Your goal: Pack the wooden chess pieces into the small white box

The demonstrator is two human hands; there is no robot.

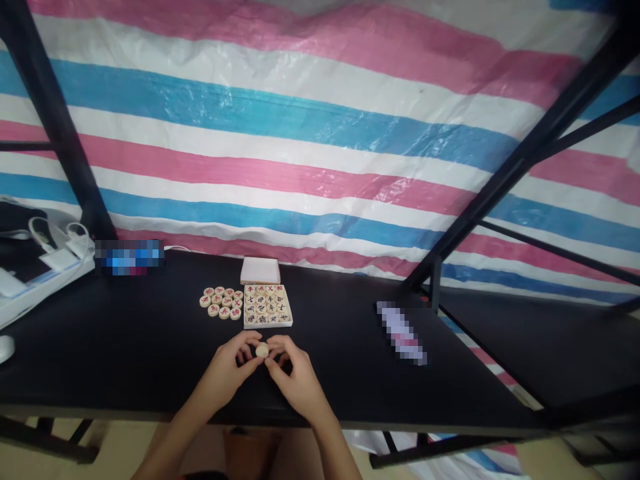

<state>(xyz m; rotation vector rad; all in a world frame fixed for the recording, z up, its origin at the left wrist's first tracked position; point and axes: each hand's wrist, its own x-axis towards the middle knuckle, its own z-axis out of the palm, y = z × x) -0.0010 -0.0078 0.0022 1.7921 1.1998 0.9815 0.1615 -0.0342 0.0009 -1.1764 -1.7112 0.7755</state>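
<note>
Between my two hands, above the black table near its front edge, is a round xiangqi piece with a pale, seemingly blank side showing. The fingertips of my left hand pinch it from the left. My right hand grips it from the right. Just beyond my hands lies a white box filled with rows of pieces, red characters in the back row and black ones mostly in front. To its left, several loose red-character pieces lie flat in a cluster. The white box lid rests behind the box.
A blurred pale packet lies on the right of the black table. At the left are a power strip with plugs and cables, a white mouse and a blurred blue item. Black frame bars and a striped sheet stand behind.
</note>
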